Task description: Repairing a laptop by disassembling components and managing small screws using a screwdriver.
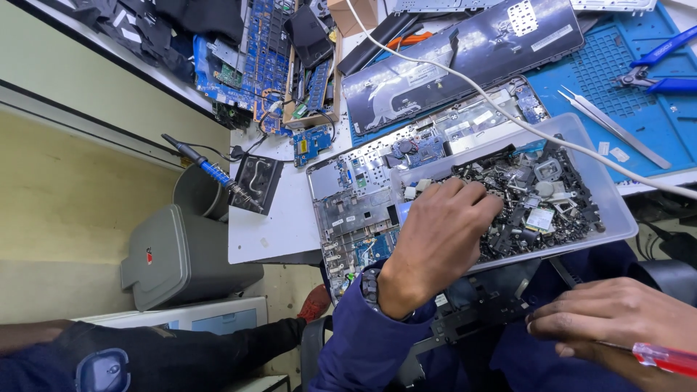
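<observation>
Your left grip (465,199), fingers curled, dug into small dark metal parts (537,203) directly beneath it in the clear plastic tray (617,210), while your right grip (617,319) pinched a red-handled screwdriver (664,358).

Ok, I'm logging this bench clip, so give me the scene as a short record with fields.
Left hand: left hand with fingers in the clear parts tray, among small dark parts
Right hand: right hand holds a red-handled screwdriver
Under tray: opened laptop chassis
Across tray: white cable
Mat: blue mat with tweezers, blue pliers
</observation>
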